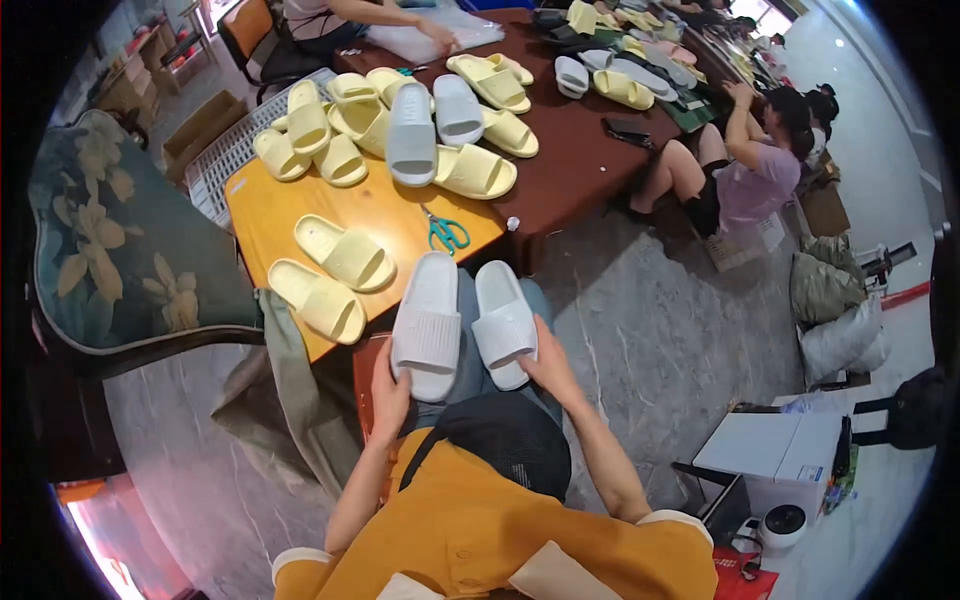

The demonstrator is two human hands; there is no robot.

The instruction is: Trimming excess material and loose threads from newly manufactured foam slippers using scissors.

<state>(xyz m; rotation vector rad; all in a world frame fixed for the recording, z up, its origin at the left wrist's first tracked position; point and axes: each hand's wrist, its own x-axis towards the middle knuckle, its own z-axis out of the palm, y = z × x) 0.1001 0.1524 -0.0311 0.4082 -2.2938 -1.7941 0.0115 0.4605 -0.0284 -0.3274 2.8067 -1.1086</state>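
Over my lap I hold two light grey slide sandals, one in each hand. My left hand [389, 392] grips the left grey slide [428, 340] by the outer edge near its open end. Around the outer side of the right grey slide [503, 325] my right hand [545, 362] is closed, thumb by the strap. Both slides point soles down, side by side with a narrow gap. Just beyond them, a pair of yellow slides [345, 254] lies on the wooden table [262, 212]. Teal-handled scissors [446, 232] rest near the table's right edge.
A heap of yellow and grey slides [410, 135] covers the far table end. Beyond stands a brown-covered table [570, 165] with more slides and a dark phone [627, 131]. A floral-backed chair [120, 240] is at left. One person [760, 180] sits at right; another handles clear plastic [440, 38].
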